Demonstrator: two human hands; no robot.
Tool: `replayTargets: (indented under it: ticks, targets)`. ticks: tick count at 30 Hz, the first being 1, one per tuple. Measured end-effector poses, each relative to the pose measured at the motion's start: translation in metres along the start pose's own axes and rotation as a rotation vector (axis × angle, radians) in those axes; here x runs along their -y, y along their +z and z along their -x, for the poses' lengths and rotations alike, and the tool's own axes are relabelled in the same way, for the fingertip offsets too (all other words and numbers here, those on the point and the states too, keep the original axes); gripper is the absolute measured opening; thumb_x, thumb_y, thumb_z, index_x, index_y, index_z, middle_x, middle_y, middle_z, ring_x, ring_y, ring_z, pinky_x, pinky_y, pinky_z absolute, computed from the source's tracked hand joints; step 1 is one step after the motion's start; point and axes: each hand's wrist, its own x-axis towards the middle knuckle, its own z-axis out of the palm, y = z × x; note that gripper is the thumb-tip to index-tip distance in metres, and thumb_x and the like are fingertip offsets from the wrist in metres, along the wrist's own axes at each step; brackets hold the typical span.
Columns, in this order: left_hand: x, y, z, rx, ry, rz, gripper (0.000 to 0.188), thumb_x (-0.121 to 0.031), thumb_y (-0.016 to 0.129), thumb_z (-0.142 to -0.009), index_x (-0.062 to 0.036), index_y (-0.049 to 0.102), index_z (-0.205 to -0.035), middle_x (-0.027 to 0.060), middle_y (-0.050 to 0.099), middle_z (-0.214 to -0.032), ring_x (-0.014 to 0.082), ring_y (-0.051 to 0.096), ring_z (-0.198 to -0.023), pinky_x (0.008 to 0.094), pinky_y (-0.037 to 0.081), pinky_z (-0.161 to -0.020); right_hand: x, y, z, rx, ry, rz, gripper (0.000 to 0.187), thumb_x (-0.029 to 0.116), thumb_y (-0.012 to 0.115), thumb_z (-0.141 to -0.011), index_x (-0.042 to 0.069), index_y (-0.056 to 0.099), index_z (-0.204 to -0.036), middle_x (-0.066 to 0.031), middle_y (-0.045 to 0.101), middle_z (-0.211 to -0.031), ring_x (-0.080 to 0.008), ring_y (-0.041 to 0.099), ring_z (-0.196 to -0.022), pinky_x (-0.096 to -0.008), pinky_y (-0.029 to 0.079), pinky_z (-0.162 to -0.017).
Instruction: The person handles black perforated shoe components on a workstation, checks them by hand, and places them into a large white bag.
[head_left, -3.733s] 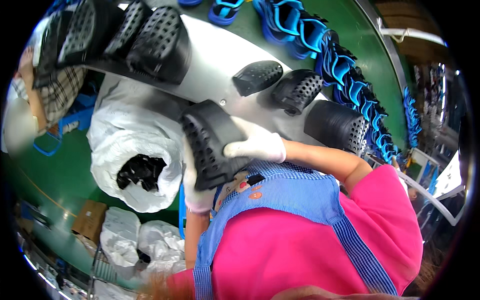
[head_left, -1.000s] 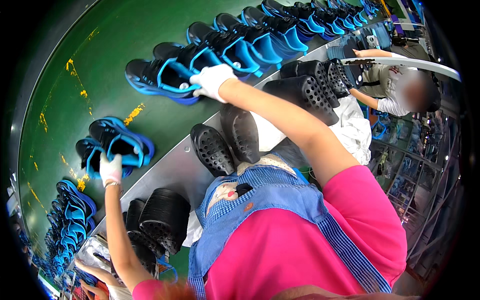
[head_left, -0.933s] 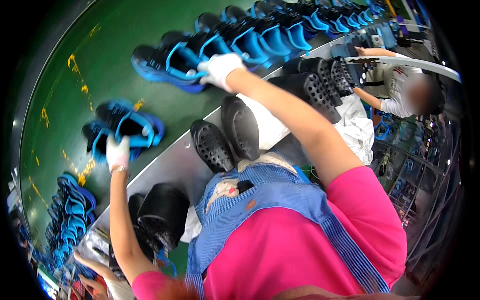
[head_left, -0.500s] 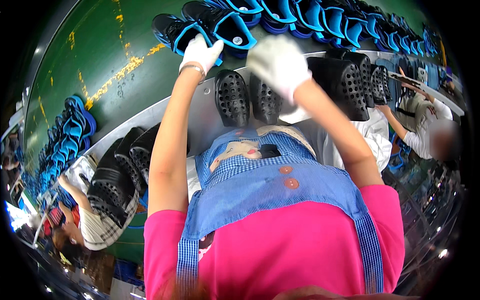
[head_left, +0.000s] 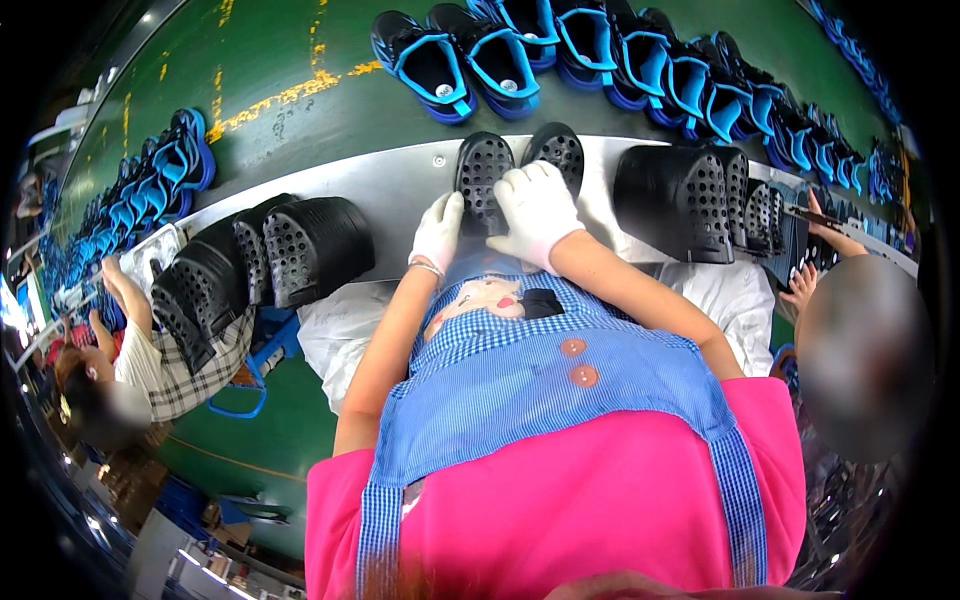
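Two black perforated clogs stand side by side in front of me on the metal ledge, toes pointing away. My left hand (head_left: 438, 232), in a white glove, is closed against the left side of the left clog (head_left: 485, 170). My right hand (head_left: 538, 212), also gloved in white, bends its fingers over the near part of the right clog (head_left: 557, 152), its thumb reaching toward the left clog. That hand hides the near half of the right clog. Just beyond them, black sneakers with bright blue lining (head_left: 505, 72) stand on the green belt.
More sneakers run in a row to the far right, and another group (head_left: 180, 150) stands at left. Black clogs (head_left: 318, 250) lie on the metal ledge (head_left: 400, 180) to my left, others (head_left: 680, 200) to my right. Co-workers sit at both sides.
Both hands have come back toward me from the sneakers to the two clogs. The sneakers on the belt have shifted to the right.
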Motion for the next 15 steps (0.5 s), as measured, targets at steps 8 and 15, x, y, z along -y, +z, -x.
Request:
replayTargets:
  ticks: [8, 15]
  targets:
    - [-0.112, -0.054, 0.062, 0.548, -0.035, 1.359, 0.070, -0.063, 0.032, -0.093, -0.0066, 0.046, -0.133, 0.0122, 0.054, -0.126, 0.0274, 0.053, -0.115, 0.0436, 0.042, -0.100, 0.018, -0.062, 0.014, -0.117, -0.156, -0.642, 0.055, 0.032, 0.070, -0.073, 0.003, 0.054, -0.116, -0.0177, 0.057, -0.112, -0.0322, 0.058, -0.103, -0.0394, 0.047, -0.089]
    - [-0.142, -0.066, 0.078, 0.322, 0.081, 1.327, 0.086, -0.072, 0.038, -0.086, -0.0033, 0.038, -0.138, 0.0200, 0.049, -0.133, 0.0343, 0.050, -0.121, 0.0502, 0.041, -0.102, 0.024, -0.079, -0.006, -0.050, -0.170, -0.729, 0.051, 0.022, 0.064, -0.078, 0.004, 0.050, -0.123, -0.0177, 0.058, -0.110, -0.0305, 0.063, -0.091, -0.0350, 0.051, -0.082]
